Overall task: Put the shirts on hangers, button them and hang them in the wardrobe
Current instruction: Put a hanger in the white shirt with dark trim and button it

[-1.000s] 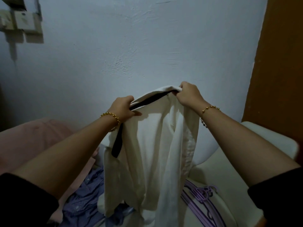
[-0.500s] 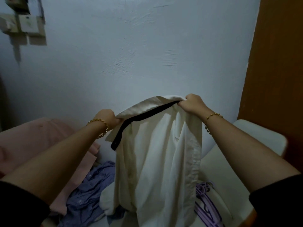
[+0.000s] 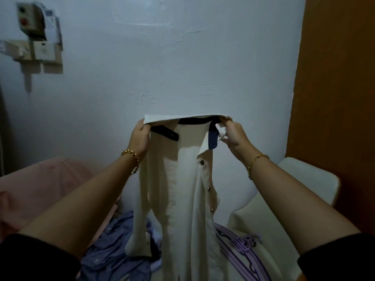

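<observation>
At the centre of the frame, the left hand (image 3: 139,138) and right hand (image 3: 235,136) each grip an end of the cream shirt's (image 3: 182,189) dark-lined collar, holding it up before the pale wall (image 3: 162,67). Its body hangs down over a blue shirt (image 3: 113,252) at lower left and purple hangers (image 3: 241,246) at lower right.

Your view is dim and bluish. Light from above: the switch box (image 3: 32,19) throws its shadow down the wall (image 3: 182,57). Edges bow; lower corners go soft.
</observation>
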